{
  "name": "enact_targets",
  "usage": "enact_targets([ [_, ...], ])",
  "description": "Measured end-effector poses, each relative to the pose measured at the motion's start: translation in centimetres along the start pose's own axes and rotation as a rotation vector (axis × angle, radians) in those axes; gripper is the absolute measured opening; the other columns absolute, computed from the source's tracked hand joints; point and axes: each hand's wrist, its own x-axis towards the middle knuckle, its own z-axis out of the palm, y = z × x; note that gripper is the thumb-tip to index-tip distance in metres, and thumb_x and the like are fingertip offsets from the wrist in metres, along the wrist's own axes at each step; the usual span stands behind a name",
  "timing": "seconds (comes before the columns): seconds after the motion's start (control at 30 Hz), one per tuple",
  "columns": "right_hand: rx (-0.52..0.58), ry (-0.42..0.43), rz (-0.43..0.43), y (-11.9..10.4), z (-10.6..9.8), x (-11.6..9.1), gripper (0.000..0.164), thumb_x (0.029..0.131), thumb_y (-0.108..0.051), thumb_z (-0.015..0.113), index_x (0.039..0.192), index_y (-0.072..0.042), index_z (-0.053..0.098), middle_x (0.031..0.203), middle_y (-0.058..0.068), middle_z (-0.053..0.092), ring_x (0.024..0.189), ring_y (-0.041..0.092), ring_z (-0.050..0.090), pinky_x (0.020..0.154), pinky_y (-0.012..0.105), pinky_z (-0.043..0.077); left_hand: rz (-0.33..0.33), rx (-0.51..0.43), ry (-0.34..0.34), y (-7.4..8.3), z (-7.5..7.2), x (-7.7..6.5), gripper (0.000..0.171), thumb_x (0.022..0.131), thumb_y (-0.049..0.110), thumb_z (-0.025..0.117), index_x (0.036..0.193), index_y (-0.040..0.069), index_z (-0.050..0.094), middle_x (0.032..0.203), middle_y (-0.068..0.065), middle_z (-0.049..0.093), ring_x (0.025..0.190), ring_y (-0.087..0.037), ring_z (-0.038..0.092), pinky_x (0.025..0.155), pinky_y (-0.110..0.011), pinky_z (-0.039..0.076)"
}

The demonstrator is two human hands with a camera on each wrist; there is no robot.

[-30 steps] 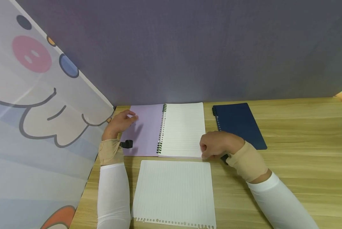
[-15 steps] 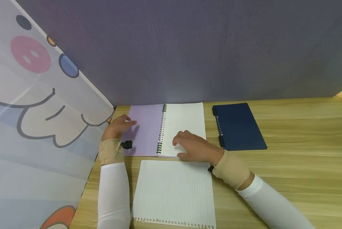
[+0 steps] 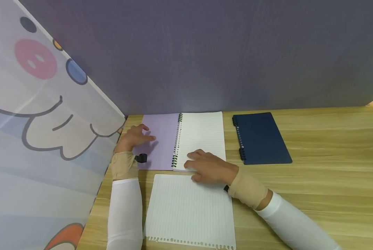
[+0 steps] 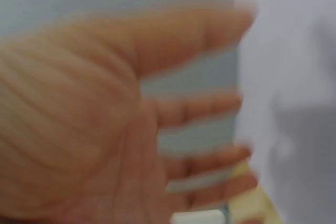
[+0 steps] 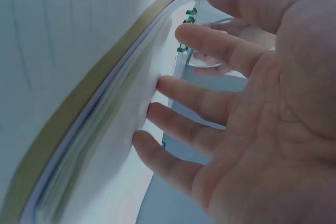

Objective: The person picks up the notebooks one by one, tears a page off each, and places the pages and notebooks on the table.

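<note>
A spiral notebook lies open at the back of the table, its lilac cover on the left and its lined white page on the right. My right hand is over the page's lower part, fingers spread and fingertips right at the paper in the right wrist view. My left hand hovers over the lilac cover's left side with fingers loosely extended, holding nothing; the left wrist view shows it blurred. In front of the notebook lies a loose lined sheet with a torn, punched edge toward me.
A closed dark blue notebook with black rings sits right of the open one. A grey panel stands along the table's back edge. On the left rises a wall with cartoon drawings. Wooden tabletop extends to the right.
My right hand has moved left from the page's lower right corner, and its curled fingers have spread. My left hand has shifted slightly right and down over the lilac cover.
</note>
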Motion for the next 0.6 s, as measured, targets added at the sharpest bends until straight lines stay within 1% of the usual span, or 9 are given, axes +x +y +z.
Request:
enact_targets([
  [0.1,0.054,-0.009,0.018,0.2,-0.1,0.0,0.037,0.087,-0.031,0.055,0.122,-0.020,0.054,0.138,0.007,0.040,0.127,0.022,0.031,0.096,0.035,0.029,0.136,0.048,-0.069,1.5,0.3,-1.0,0.073,0.074,0.048,0.070,0.133,0.016,0.040,0.127,-0.017,0.038,0.114,-0.033,0.039,0.086,-0.044,0.036],
  [0.17,0.076,-0.012,0.024,0.4,-0.1,-0.1,0.037,0.088,-0.032,0.055,0.122,-0.019,0.054,0.139,0.006,0.040,0.128,0.022,0.030,0.098,0.034,0.027,0.222,0.084,-0.101,2.6,1.0,-1.7,0.077,0.069,0.046,0.074,0.133,0.018,0.041,0.128,-0.014,0.039,0.116,-0.031,0.037,0.088,-0.044,0.034],
  [0.23,0.078,-0.011,0.022,0.5,-0.1,-0.1,0.036,0.088,-0.033,0.055,0.122,-0.019,0.054,0.139,0.006,0.039,0.128,0.021,0.030,0.098,0.032,0.026,0.297,0.138,-0.121,3.5,2.0,-2.5,0.081,0.065,0.044,0.077,0.133,0.019,0.042,0.130,-0.012,0.039,0.118,-0.032,0.034,0.090,-0.045,0.032],
  [0.3,0.078,-0.005,0.023,0.6,-0.1,-0.1,0.036,0.088,-0.033,0.055,0.121,-0.019,0.055,0.139,0.005,0.040,0.128,0.020,0.030,0.098,0.032,0.026,0.352,0.216,-0.122,4.1,3.0,-3.2,0.088,0.061,0.046,0.079,0.135,0.021,0.041,0.133,-0.010,0.037,0.121,-0.032,0.030,0.092,-0.047,0.030],
  [0.37,0.078,0.001,0.024,0.6,-0.1,0.0,0.035,0.088,-0.033,0.056,0.120,-0.019,0.055,0.138,0.005,0.040,0.127,0.020,0.031,0.098,0.031,0.026,0.392,0.272,-0.116,4.1,4.1,-3.9,0.096,0.057,0.046,0.081,0.139,0.022,0.037,0.136,-0.010,0.033,0.124,-0.033,0.027,0.093,-0.050,0.028],
  [0.4,0.080,0.000,0.027,0.5,-0.1,0.0,0.034,0.088,-0.033,0.056,0.119,-0.019,0.056,0.138,0.005,0.040,0.127,0.020,0.031,0.098,0.032,0.026,0.404,0.295,-0.106,3.9,4.5,-4.2,0.100,0.055,0.046,0.082,0.140,0.022,0.035,0.138,-0.010,0.031,0.125,-0.034,0.025,0.093,-0.051,0.027],
  [0.47,0.083,-0.002,0.030,0.4,-0.1,0.0,0.034,0.088,-0.032,0.056,0.119,-0.018,0.056,0.138,0.006,0.040,0.127,0.020,0.031,0.097,0.032,0.027,0.409,0.341,-0.070,3.3,5.5,-4.7,0.108,0.051,0.048,0.083,0.143,0.024,0.031,0.142,-0.011,0.025,0.128,-0.035,0.022,0.094,-0.053,0.026],
  [0.53,0.084,-0.008,0.040,0.4,-0.1,0.1,0.034,0.088,-0.032,0.056,0.118,-0.017,0.057,0.139,0.006,0.040,0.127,0.020,0.032,0.098,0.032,0.027,0.420,0.346,-0.037,2.4,6.3,-4.9,0.112,0.050,0.049,0.083,0.144,0.024,0.028,0.145,-0.013,0.022,0.130,-0.036,0.020,0.094,-0.054,0.025],
  [0.6,0.074,-0.015,0.052,0.4,-0.1,0.0,0.033,0.088,-0.032,0.056,0.117,-0.018,0.057,0.139,0.005,0.040,0.127,0.020,0.032,0.098,0.031,0.026,0.458,0.334,0.006,1.6,6.9,-5.1,0.109,0.052,0.050,0.082,0.144,0.022,0.029,0.144,-0.013,0.024,0.129,-0.036,0.022,0.095,-0.052,0.025],
])
